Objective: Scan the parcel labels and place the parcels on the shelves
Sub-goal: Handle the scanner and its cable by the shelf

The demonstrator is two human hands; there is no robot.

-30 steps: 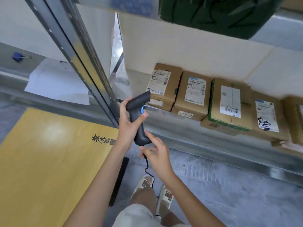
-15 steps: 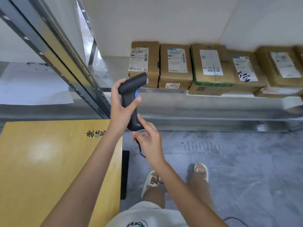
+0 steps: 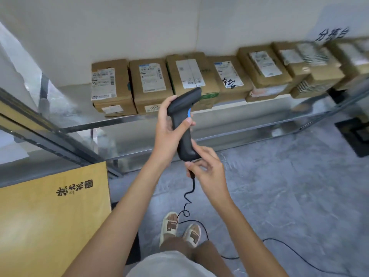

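Note:
A black handheld barcode scanner (image 3: 183,124) with a blue trigger stands upright in front of me, its head aimed up and right at the shelf. My left hand (image 3: 169,128) grips its handle, thumb beside the trigger. My right hand (image 3: 205,166) pinches the base of the scanner where the black cable (image 3: 187,202) comes out. Several brown cardboard parcels (image 3: 149,84) with white labels stand in a row on the low metal shelf (image 3: 229,108) against the white wall. The parcels at the far right are blurred.
A large yellow carton (image 3: 52,220) with black characters lies at the lower left. A slanted metal upright (image 3: 40,120) of a rack runs along the left. The scanner cable trails over the grey floor (image 3: 289,192) past my sandalled feet. A dark mat (image 3: 355,136) lies at the right edge.
My view has swung right along the shelf, bringing more parcels into sight. Both hands have moved right with the scanner; my right hand has closed on its base.

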